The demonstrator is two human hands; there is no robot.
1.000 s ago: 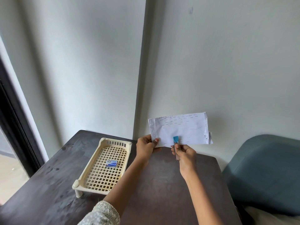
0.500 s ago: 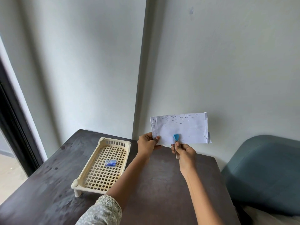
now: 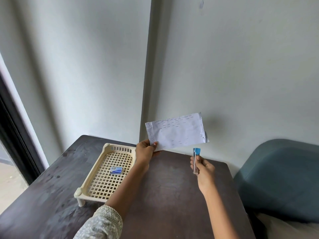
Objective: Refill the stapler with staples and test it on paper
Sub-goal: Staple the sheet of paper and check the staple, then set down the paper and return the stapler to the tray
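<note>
My left hand [image 3: 146, 150] pinches the lower left corner of a folded white paper [image 3: 176, 133] and holds it up above the table's far edge. The sheet carries several rows of staples. My right hand [image 3: 203, 168] grips a small stapler [image 3: 196, 157] with a blue tip and metal body, pointing up. The stapler sits below and apart from the paper's lower right edge. A small blue staple box [image 3: 116, 170] lies in the cream tray [image 3: 86, 187].
The dark wooden table [image 3: 164, 195] stands against a grey wall corner. The cream lattice tray on short legs sits at the table's left. A teal cushioned seat [image 3: 279, 178] is at the right. A dark window frame [image 3: 15, 135] runs along the left.
My right hand has pulled the stapler off the paper's bottom edge and moved it right and down. The paper has tilted, with its right side higher.
</note>
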